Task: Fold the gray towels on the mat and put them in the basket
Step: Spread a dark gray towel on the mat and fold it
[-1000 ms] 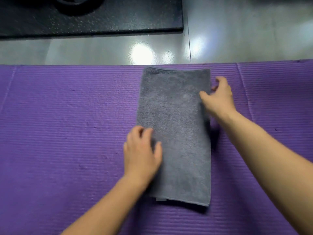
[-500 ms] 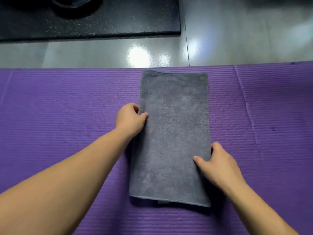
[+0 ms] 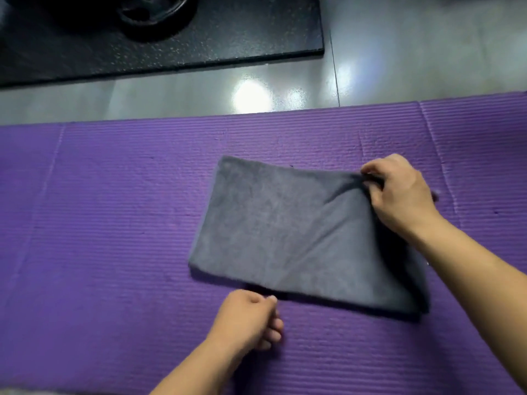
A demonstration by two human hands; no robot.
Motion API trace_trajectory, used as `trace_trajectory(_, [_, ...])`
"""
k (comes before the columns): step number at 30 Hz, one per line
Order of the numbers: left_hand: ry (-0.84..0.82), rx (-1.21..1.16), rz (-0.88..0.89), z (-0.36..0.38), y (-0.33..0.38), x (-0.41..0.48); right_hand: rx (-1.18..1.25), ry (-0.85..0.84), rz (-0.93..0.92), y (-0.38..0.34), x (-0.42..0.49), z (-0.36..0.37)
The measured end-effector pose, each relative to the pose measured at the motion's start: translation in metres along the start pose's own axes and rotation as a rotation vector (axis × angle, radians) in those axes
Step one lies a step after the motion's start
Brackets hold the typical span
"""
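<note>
A folded gray towel (image 3: pixel 299 240) lies on the purple mat (image 3: pixel 114 223), turned so its long side runs left to right and slightly askew. My right hand (image 3: pixel 399 195) pinches its far right corner, and the cloth bunches there. My left hand (image 3: pixel 248 317) sits at the middle of the towel's near edge with fingers curled; whether it grips the edge is unclear. No basket is in view.
Beyond the mat's far edge is glossy gray tiled floor (image 3: pixel 399 58). A black speckled rubber mat (image 3: pixel 199 38) with a dark weight plate (image 3: pixel 151 10) on it lies at the top left. A pale object shows at the bottom left corner (image 3: pixel 25 390).
The towel has been turned from lying lengthwise away from me to lying sideways. My right hand went from the near right edge to the far right corner; my left hand dropped to the near edge.
</note>
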State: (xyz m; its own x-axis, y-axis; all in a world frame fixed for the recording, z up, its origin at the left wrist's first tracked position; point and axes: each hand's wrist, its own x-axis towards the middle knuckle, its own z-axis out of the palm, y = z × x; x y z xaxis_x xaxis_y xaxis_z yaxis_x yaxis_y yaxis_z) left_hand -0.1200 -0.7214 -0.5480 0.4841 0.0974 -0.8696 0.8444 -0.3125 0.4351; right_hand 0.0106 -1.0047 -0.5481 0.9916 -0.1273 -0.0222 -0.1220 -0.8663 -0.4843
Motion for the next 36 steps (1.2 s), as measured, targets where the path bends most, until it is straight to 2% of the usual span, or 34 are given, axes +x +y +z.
trace_trajectory(1, [0.034,0.104,0.111,0.001,0.000,-0.002,-0.036,0.038,-0.020,0.000,0.008,-0.001])
trace_trajectory(4, [0.501,0.373,0.506,-0.027,0.015,0.007,-0.062,0.096,0.027,-0.001,0.015,-0.006])
trace_trajectory(6, [0.589,0.503,0.510,-0.053,0.024,0.021,-0.032,0.118,0.112,0.006,0.000,-0.007])
trace_trajectory(10, [0.585,0.582,0.422,-0.081,0.027,0.039,0.025,0.150,0.344,0.032,-0.063,-0.011])
trace_trajectory(14, [0.534,0.474,0.378,-0.093,0.027,0.044,0.084,0.020,0.564,0.050,-0.124,-0.012])
trace_trajectory(19, [0.473,0.370,0.306,-0.102,0.025,0.053,0.228,0.008,0.715,0.053,-0.146,-0.014])
trace_trajectory(22, [0.370,0.257,0.298,-0.108,0.021,0.054,0.345,0.025,0.731,0.052,-0.145,-0.013])
trace_trajectory(29, [0.191,0.162,0.251,-0.118,0.024,0.044,0.685,0.037,0.812,0.054,-0.147,-0.019])
trace_trajectory(32, [0.110,0.091,0.208,-0.123,0.026,0.038,0.726,0.048,0.799,0.058,-0.152,-0.020])
trace_trajectory(36, [0.052,0.143,0.160,-0.130,0.020,0.033,0.705,-0.011,0.779,0.061,-0.160,-0.017])
